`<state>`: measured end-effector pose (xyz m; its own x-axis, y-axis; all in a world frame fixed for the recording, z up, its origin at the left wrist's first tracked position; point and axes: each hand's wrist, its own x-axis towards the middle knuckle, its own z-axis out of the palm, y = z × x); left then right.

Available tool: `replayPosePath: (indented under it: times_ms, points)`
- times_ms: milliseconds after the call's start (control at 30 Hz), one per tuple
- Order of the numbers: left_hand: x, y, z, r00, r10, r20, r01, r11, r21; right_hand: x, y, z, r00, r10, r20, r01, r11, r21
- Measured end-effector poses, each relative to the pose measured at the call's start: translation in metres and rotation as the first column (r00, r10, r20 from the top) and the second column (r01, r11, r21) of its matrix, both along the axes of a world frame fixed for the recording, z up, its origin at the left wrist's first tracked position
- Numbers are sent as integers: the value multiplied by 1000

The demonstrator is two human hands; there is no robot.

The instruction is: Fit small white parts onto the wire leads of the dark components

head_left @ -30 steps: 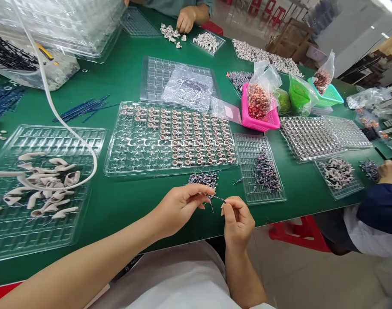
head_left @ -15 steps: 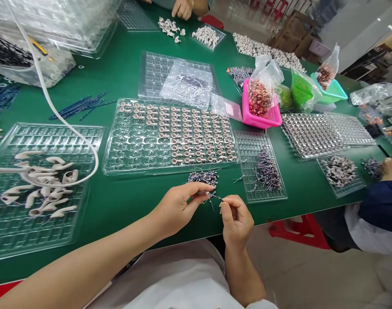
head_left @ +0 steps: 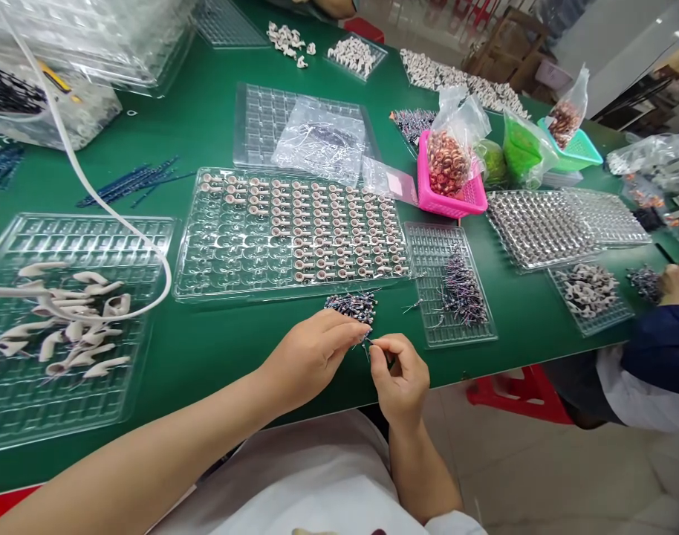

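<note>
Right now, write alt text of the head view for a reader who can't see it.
A person's left hand and right hand hold a thin wired part at their fingertips, in front of a pile of small parts on a green table. Beyond lies a clear tray partly filled with pale parts.

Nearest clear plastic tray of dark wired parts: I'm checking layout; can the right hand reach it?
Probably yes: only green tabletop separates the right hand and tray, though that hand apparently pinches a thin wire.
</note>
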<state>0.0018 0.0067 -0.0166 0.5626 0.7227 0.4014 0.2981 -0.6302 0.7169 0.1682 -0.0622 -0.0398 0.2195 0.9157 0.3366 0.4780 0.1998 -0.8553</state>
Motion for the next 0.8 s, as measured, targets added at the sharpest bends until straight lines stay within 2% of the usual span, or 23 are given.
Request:
replayPosePath:
  times_ms: [200, 533, 800]
  points:
    - [0, 0, -4, 997, 36, -70, -32, 998, 57, -1, 1, 2, 999, 11, 31, -10, 1000, -12]
    - [0, 3, -3, 997, -22, -76, 28, 996, 88, -1, 4, 1, 997, 48, 55, -47, 999, -18]
    - [2, 1, -5, 996, -8, -84, 17, 995, 103, -1, 4, 3, 992, 70, 102, -75, 996, 46]
